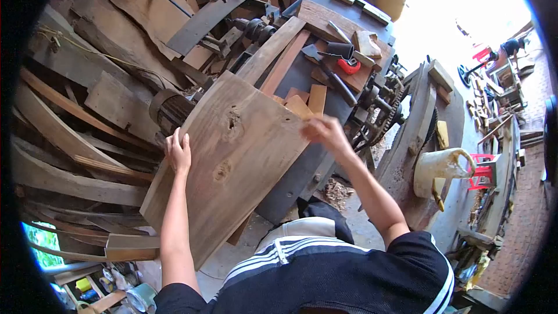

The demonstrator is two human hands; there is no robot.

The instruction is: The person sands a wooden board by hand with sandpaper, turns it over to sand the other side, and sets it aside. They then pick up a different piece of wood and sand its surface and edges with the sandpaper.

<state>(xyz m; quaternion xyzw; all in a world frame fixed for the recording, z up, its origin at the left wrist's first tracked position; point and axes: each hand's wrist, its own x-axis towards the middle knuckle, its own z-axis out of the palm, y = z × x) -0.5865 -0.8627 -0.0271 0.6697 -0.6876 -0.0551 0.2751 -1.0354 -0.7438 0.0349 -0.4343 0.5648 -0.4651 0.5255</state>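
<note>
A wide wooden board (232, 157) with dark knots lies tilted in front of me, its upper part over the machine table. My left hand (178, 150) grips the board's left edge, fingers at the rim. Over the upper right corner of the board is my right hand (325, 134), smeared by motion; its fingers cannot be made out, nor whether they touch the wood. Small wood offcuts (317, 100) sit just beyond that corner. Farther up are a hatchet-like tool (331, 72) with a dark handle and a red tape measure (349, 66).
The dark metal machine table (290, 183) extends under the board, with gears (389, 102) along its right side. A dirty white bucket (436, 171) stands on timber at the right. Curved planks (64, 134) are stacked on the left. Red stools (482, 171) stand farther right.
</note>
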